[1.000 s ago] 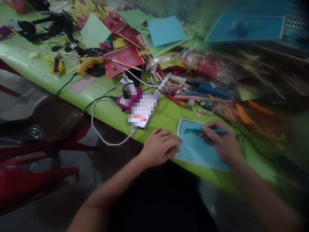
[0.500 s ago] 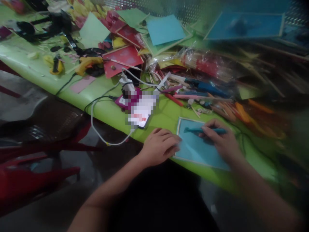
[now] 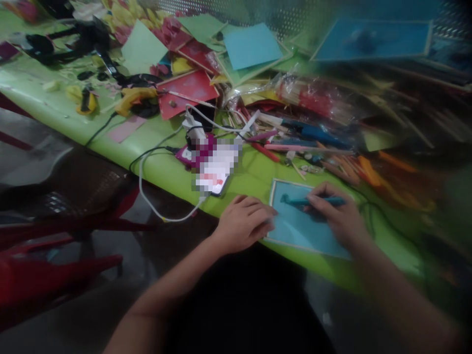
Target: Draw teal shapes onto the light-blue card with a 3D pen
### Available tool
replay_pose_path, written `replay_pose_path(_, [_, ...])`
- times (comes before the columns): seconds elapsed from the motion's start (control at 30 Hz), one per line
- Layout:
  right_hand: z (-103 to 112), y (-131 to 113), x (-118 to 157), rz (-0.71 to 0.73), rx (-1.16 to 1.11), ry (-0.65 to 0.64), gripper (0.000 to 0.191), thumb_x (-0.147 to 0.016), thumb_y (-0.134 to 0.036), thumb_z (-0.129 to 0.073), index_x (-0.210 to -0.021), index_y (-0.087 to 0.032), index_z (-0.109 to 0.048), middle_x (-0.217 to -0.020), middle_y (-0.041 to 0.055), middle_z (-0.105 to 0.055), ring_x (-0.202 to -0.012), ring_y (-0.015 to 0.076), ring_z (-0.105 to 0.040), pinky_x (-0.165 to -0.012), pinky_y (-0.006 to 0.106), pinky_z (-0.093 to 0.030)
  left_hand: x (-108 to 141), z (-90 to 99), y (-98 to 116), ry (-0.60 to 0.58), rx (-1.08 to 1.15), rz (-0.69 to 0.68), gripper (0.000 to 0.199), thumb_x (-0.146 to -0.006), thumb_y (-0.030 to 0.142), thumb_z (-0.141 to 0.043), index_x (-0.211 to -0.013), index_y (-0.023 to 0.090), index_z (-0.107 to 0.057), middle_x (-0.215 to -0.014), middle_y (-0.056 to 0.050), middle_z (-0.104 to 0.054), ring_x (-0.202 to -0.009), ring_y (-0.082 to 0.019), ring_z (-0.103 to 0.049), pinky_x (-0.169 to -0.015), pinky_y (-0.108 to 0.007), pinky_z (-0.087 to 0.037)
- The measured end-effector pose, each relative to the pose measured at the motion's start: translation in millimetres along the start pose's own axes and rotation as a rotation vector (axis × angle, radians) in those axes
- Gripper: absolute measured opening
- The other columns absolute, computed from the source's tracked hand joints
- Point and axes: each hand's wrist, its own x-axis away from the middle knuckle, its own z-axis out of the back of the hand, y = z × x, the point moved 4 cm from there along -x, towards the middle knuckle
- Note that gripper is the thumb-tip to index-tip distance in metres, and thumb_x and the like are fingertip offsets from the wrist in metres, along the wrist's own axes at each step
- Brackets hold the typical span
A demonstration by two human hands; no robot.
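Observation:
In the head view, a blue card (image 3: 313, 228) with a pale border lies on the green table near its front edge. My right hand (image 3: 334, 211) is closed around a teal pen (image 3: 298, 201), its tip on the card's upper left part. A small dark teal mark (image 3: 284, 197) shows at the tip. My left hand (image 3: 245, 223) rests at the card's left edge, fingers loosely bent and fingertips against the border. I see nothing held in it; its thumb is mostly hidden.
A lit phone (image 3: 217, 172) with a white cable (image 3: 142, 182) lies left of the card, beside a purple power strip (image 3: 186, 155). Pens, sticks and a plastic bag (image 3: 306, 93) clutter the table behind. A yellow glue gun (image 3: 136, 96) lies farther left. Red chairs (image 3: 55, 275) stand below.
The pen has shifted very slightly to the right, and the dark mark at its tip shows more clearly. My left hand stays in place.

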Motion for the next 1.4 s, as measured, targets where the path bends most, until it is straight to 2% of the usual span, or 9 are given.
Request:
replay_pose_path(0.3, [0.6,1.2,1.0,-0.008,-0.018,0.0,0.026,-0.083,-0.046,-0.076,-0.077,-0.023,-0.065,-0.066,0.0005,-0.069,-0.059,0.0155,-0.064,-0.054,0.025,-0.046,-0.1,-0.1,-0.2,0.021,0.004,-0.019,0.034,-0.107,0.044,-0.043,-0.103,0.023,-0.069,-0.113,0.0,-0.08,-0.099,-0.02,-0.066,-0.087,-0.038,-0.04])
replay_pose_path(0.5, [-0.2,2.0,0.4,-0.021,-0.049,-0.045,0.024,-0.08,-0.041,-0.079,-0.075,-0.022,-0.065,-0.064,-0.0012,-0.066,-0.059,0.0152,-0.065,-0.057,0.025,-0.048,0.9,-0.8,-0.8,0.02,0.008,-0.027,0.036,-0.108,0.045,-0.042,-0.099,0.022,-0.068,-0.11,-0.002,-0.08,-0.099,-0.021,-0.066,-0.087,-0.039,-0.04])
replay_pose_path(0.63, [2.2,2.0,1.1,-0.023,-0.055,-0.016,0.021,-0.082,-0.039,-0.077,-0.077,-0.022,-0.066,-0.063,-0.0009,-0.067,-0.058,0.0142,-0.064,-0.054,0.023,-0.045,1.2,0.0,-0.4,0.036,0.009,-0.036,0.031,-0.107,0.042,-0.044,-0.1,0.022,-0.067,-0.112,0.0,-0.079,-0.098,-0.02,-0.065,-0.087,-0.038,-0.04])
replay_pose_path(0.73, [1.5,1.2,1.8,-0.023,-0.028,-0.039,0.019,-0.082,-0.036,-0.076,-0.076,-0.022,-0.066,-0.062,-0.0009,-0.067,-0.058,0.0135,-0.063,-0.053,0.022,-0.043,1.2,-0.7,-0.8,0.021,0.003,-0.025,0.034,-0.107,0.043,-0.043,-0.098,0.022,-0.067,-0.109,-0.002,-0.079,-0.099,-0.02,-0.065,-0.087,-0.038,-0.04])
replay_pose_path(1.1, [-0.8,2.4,1.6,-0.011,-0.072,-0.076,0.018,-0.08,-0.035,-0.077,-0.074,-0.022,-0.066,-0.063,-0.0018,-0.065,-0.058,0.0132,-0.064,-0.057,0.023,-0.048,-0.4,0.4,-0.1,0.029,-0.005,-0.042,0.036,-0.108,0.045,-0.041,-0.095,0.022,-0.066,-0.108,-0.001,-0.079,-0.098,-0.021,-0.065,-0.086,-0.038,-0.04])
replay_pose_path(1.23, [4.9,4.6,-1.0,-0.006,-0.182,0.026,0.025,-0.077,-0.042,-0.081,-0.074,-0.022,-0.066,-0.066,-0.0021,-0.064,-0.058,0.0136,-0.064,-0.057,0.025,-0.052,-0.7,1.2,0.3,0.041,-0.006,-0.051,0.032,-0.107,0.043,-0.045,-0.096,0.022,-0.066,-0.11,0.001,-0.08,-0.097,-0.02,-0.064,-0.086,-0.038,-0.04])
replay_pose_path(1.4, [6.6,0.0,-0.7,0.01,-0.109,0.076,0.029,-0.079,-0.047,-0.08,-0.077,-0.022,-0.065,-0.066,-0.0005,-0.067,-0.061,0.015,-0.064,-0.06,0.027,-0.053,-0.2,0.7,1.1,0.033,-0.002,-0.051,0.026,-0.106,0.041,-0.049,-0.098,0.022,-0.065,-0.116,0.002,-0.079,-0.098,-0.02,-0.064,-0.087,-0.039,-0.04])
